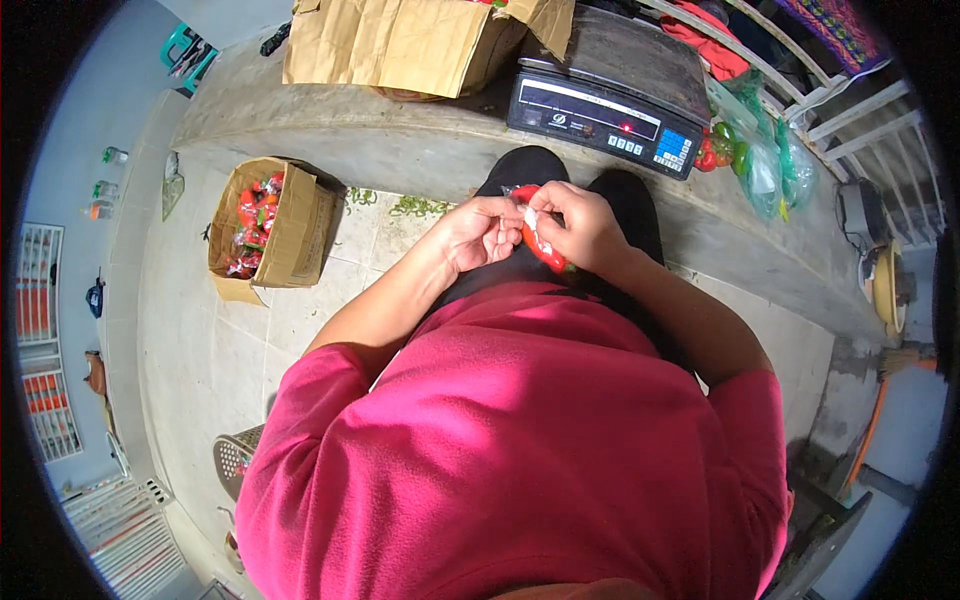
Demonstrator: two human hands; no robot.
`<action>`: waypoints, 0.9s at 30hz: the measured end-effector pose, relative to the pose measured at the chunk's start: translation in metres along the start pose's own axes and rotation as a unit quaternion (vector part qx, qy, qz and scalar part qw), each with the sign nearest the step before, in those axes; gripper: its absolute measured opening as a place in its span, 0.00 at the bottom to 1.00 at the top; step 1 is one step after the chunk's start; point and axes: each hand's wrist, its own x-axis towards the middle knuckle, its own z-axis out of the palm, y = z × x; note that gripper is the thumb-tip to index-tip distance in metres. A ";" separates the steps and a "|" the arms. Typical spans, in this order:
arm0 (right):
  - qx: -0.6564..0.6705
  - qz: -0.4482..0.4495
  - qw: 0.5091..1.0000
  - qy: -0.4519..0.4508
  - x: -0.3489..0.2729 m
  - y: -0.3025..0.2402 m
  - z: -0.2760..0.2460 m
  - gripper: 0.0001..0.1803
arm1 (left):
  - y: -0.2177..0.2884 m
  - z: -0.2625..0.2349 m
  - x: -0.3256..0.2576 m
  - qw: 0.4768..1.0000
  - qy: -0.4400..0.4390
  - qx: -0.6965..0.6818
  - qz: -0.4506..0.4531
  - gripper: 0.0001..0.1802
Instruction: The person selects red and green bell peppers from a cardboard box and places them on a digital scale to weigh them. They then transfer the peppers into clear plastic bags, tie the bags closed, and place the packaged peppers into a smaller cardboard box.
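Observation:
A small clear plastic bag of red peppers (546,250) rests over my lap, between my two hands. My left hand (478,232) is at its left side, with thumb and forefinger pinched on the bag's gathered plastic and the other fingers curled. From the right, my right hand (582,228) closes on a whitish twist of the same plastic. Red shows above and below my fingers, with a bit of green at the lower end. My fingers partly hide the bag's middle.
An open cardboard box (290,225) of bagged red peppers stands on the floor at left. On the concrete ledge ahead are a digital scale (600,115), a larger cardboard box (385,45), loose red and green peppers (718,148) and green plastic bags (765,165). A perforated basket (235,460) sits at lower left.

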 end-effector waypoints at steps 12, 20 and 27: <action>-0.177 -0.048 0.983 -0.026 0.007 0.002 -0.010 0.05 | -0.011 0.012 0.018 0.982 0.065 0.101 0.144 0.03; 0.007 0.070 0.997 -0.038 0.009 0.016 -0.010 0.05 | -0.027 0.013 0.022 0.927 0.105 0.212 0.291 0.01; 0.007 0.035 0.999 -0.033 0.020 -0.001 -0.003 0.05 | -0.032 0.011 0.006 0.718 0.139 0.424 0.534 0.06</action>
